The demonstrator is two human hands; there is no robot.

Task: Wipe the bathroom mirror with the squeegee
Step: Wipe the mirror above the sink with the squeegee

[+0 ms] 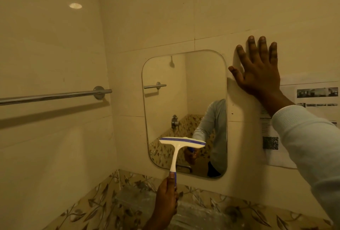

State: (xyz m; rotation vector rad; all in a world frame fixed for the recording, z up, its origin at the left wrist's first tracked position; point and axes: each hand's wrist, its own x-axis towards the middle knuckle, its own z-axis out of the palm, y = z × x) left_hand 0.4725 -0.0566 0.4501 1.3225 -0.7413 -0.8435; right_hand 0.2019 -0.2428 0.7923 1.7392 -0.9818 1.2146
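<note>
Head view, and the squeegee [177, 148] is up against the lower part of the mirror [184, 91], blade level, handle angling down below the mirror's bottom edge. The left hand [166, 196] grips the blue end of the handle, fingers curled round it and thumb laid up along it. Whether the rubber actually touches the glass is hard to call from here.

The right hand [257, 71] is flat on the wall just right of the mirror's top corner, fingers spread wide and holding nothing; it looks like a brace.

To do this stroke well, I'd say keep the whole blade edge pressed evenly and run it straight across the glass in one pass, overlapping the next. The blade looks narrower than the mirror, so one pass won't cover it, and the rounded corners will likely need a tilt of the wrist.

Around it: a towel rail [55, 96] on the side wall left of the mirror, clear of the stroke. A printed paper sheet [316, 112] sits right of the mirror — worth keeping drips off it. Leaf-pattern tiles [103, 198] run below the mirror. Nothing blocks the glass itself.
</note>
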